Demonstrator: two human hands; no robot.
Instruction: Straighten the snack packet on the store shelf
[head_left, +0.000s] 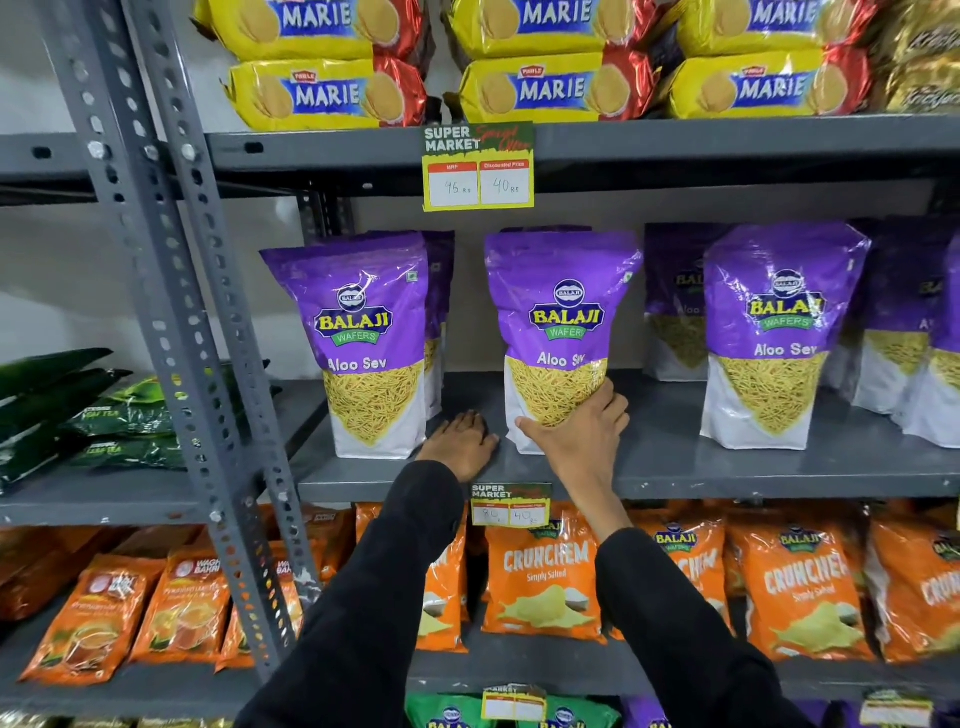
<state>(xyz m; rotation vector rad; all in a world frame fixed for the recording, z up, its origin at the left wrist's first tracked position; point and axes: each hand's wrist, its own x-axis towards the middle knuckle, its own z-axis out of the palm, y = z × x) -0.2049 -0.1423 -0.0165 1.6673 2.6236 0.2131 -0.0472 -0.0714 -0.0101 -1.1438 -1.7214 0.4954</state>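
Note:
A purple and white Aloo Sev snack packet (558, 322) stands upright in the middle of the grey shelf (675, 467). My right hand (582, 431) grips its lower front, thumb on the left bottom corner and fingers wrapped round the right side. My left hand (460, 441) rests palm down on the shelf board just left of that packet, fingers curled, holding nothing. It lies between this packet and another Aloo Sev packet (363, 343) to the left.
More Aloo Sev packets (774, 332) stand to the right. Yellow Marie biscuit packs (550, 88) fill the shelf above, orange Crunchem packs (545, 577) the shelf below. A slotted grey upright (171, 312) stands left, with green packets (78, 410) beyond it. Price tags (478, 166) hang on shelf edges.

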